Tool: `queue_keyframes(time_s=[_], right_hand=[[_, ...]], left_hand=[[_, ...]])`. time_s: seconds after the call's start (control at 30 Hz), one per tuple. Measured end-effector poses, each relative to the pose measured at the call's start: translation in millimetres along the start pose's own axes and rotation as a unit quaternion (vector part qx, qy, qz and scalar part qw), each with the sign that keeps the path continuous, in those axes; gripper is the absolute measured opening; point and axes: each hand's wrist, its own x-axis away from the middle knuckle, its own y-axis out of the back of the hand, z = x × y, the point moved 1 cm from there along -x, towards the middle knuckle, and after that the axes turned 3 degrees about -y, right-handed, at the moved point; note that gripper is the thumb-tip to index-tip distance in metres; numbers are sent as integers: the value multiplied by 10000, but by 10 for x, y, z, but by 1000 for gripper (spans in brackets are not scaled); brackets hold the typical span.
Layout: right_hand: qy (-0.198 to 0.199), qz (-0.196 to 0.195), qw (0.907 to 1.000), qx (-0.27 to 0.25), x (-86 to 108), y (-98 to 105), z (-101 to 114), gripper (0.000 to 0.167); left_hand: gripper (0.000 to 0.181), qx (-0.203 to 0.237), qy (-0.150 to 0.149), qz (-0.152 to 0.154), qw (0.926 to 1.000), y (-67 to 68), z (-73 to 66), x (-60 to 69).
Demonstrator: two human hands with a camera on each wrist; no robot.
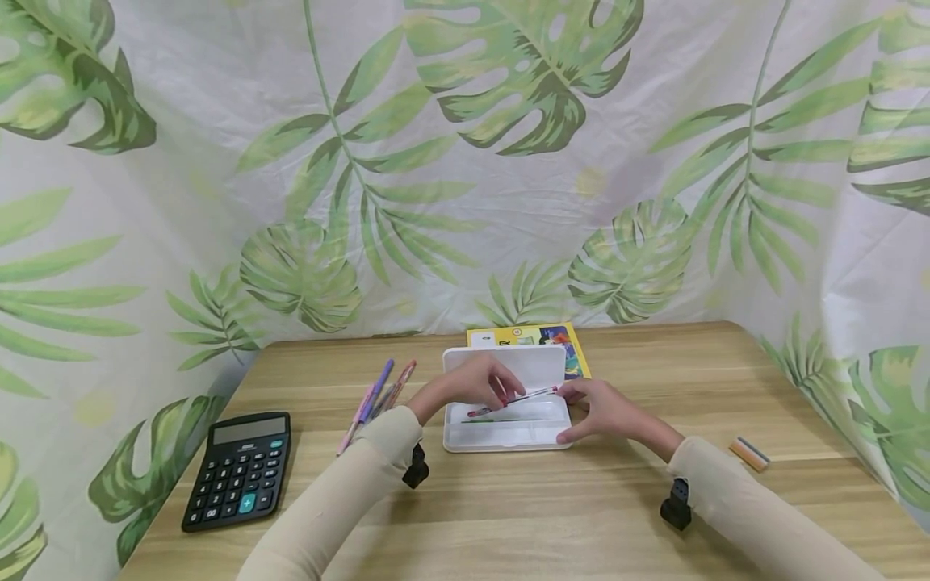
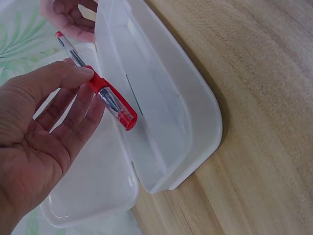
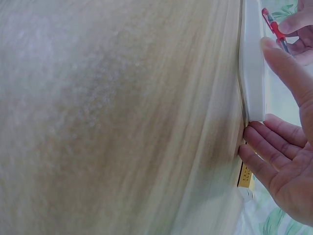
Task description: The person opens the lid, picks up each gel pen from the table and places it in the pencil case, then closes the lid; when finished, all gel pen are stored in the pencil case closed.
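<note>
My left hand [image 1: 475,382] pinches a clear gel pen with a red cap [image 2: 114,104] between thumb and fingers. The pen is held slanted above an open white pencil case [image 1: 501,447], with its red-capped end to the left. In the case's tray lies a thin green strip [image 2: 133,94], too slight to identify. My right hand [image 1: 606,410] holds the case's right end, thumb at the front corner and fingers at the far side. The case's lid [image 1: 541,363] leans back, raised behind the tray.
Several pens [image 1: 375,395] lie left of the case, beside a black calculator [image 1: 243,468]. A yellow booklet [image 1: 576,353] lies behind the lid. A small orange-and-blue eraser [image 1: 749,454] sits far right. Leaf-patterned cloth [image 1: 407,242] hangs along the table's back and sides.
</note>
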Motion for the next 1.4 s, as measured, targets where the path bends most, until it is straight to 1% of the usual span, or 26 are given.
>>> queue_keyframes(time_s=[0.2,0.3,0.47,0.67,0.8,1.07,1.17,1.27,1.4], right_hand=[[21,5,10000,19,0,-9,-9,68],[81,-17,10000,38,2,-7,-10,67],[59,-2,10000,22,4,-9,-9,65],[34,1,10000,43,-1,-10,-14,65],[23,2,10000,42,-7,-5,-24,63],[135,-28,9999,28,-11,-3,-26,61],[188,-37,9998,18,-10,-1,-20,61],[159,-26,9999,12,-7,1,-12,62],[104,-12,9999,40,4,-1,-5,63]], left_hand=[[33,-116,40,126,9998,-14,27,-20],[33,-107,88,225,9997,-22,59,-37],[34,-96,151,374,9991,-36,118,-63],[34,-118,244,428,9987,-58,171,-73],[32,-102,297,401,9987,-65,179,-62],[33,15,243,313,9992,-86,166,-44],[33,27,177,298,9994,-88,172,-37],[33,-33,76,249,9997,-78,192,-23],[31,-139,-84,174,9997,-42,215,31]])
